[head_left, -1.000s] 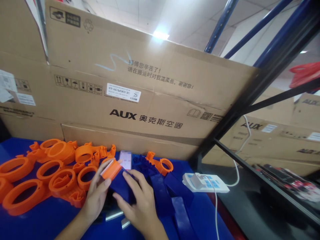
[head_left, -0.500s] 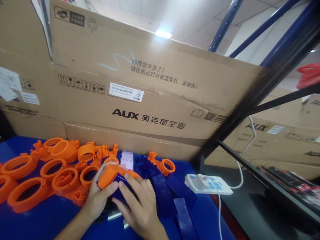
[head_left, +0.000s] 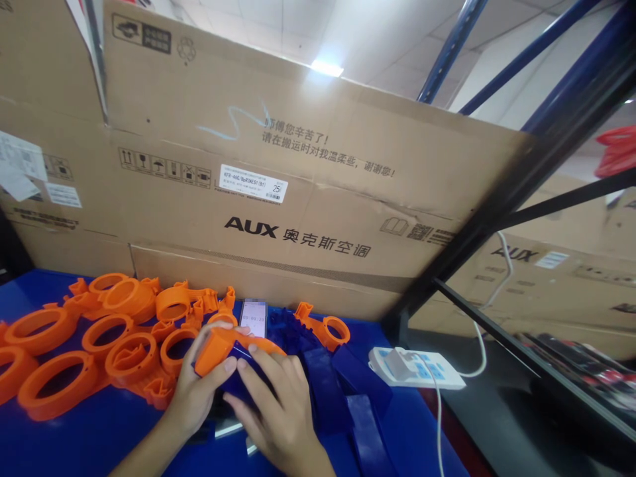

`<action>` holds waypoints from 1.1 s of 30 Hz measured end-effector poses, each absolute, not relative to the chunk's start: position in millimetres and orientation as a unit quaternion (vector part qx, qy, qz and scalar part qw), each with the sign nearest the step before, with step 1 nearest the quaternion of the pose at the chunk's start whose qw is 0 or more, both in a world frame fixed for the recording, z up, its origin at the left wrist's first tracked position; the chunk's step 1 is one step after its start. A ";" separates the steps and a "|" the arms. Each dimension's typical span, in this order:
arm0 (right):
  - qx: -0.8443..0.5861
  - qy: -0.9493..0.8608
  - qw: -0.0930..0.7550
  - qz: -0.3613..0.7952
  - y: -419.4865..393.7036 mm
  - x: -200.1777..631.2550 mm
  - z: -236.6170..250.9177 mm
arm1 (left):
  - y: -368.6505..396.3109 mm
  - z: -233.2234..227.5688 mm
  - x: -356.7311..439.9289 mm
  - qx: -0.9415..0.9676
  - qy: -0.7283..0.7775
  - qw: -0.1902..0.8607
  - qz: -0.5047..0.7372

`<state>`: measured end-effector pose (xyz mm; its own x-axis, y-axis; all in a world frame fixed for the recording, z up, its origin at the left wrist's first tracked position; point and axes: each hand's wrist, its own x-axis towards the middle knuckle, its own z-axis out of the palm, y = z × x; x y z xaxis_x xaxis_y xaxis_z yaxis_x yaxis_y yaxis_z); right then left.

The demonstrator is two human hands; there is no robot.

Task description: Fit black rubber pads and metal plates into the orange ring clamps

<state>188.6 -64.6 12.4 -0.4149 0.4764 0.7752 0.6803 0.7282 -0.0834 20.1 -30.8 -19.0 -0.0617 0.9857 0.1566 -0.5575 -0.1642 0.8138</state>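
Between my two hands is an orange plastic part [head_left: 212, 352] with a dark blue plastic piece [head_left: 241, 377] against it. My left hand [head_left: 199, 391] wraps around the orange part from the left, its thumb pressing on the front near the blue piece. From the right, my right hand [head_left: 281, 397] lies over both pieces, its fingers bent onto the blue face and the orange edge. Much of both pieces is hidden under my fingers. Just behind my hands, a phone [head_left: 254, 318] showing a timer leans near the carton.
Several orange ring-shaped parts [head_left: 54, 384] crowd the blue table at left. Another orange part [head_left: 335, 333] lies behind small dark blue pieces [head_left: 288, 328]. Flat dark blue pieces [head_left: 368, 430] sit at right, near a white power strip [head_left: 415, 368]. A large carton [head_left: 298, 199] walls the back.
The view has shifted very slightly. Both hands keep nearly the same hold on the orange part and blue piece, with no clear movement between them.
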 end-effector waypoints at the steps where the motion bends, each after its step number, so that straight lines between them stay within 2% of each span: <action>1: -0.349 -0.832 0.413 -0.122 -64.4 188.5 12.5 | -30.8 -19.1 20.1 0.368 0.292 0.579 0.667; 16: -0.360 -0.839 0.395 -0.105 -65.8 187.7 16.6 | -27.8 -24.1 20.9 0.346 0.311 0.563 0.683; 20: -0.383 -0.812 0.434 -0.071 -65.1 187.8 10.4 | -27.5 -36.9 20.2 0.337 0.302 0.578 0.679; 23: -0.418 -0.759 0.499 0.005 -61.4 190.7 7.7 | -26.6 -45.5 19.3 0.330 0.289 0.586 0.681; 26: -0.441 -0.706 0.539 0.133 -55.2 194.6 10.5 | -23.7 -45.2 18.7 0.367 0.277 0.605 0.650; 30: -0.433 -0.658 0.528 0.319 -50.5 193.8 16.4 | -22.2 -36.9 20.5 0.384 0.266 0.625 0.625; 33: -0.429 -0.643 0.502 0.388 -52.0 188.3 16.5 | -24.4 -34.5 23.2 0.373 0.271 0.640 0.615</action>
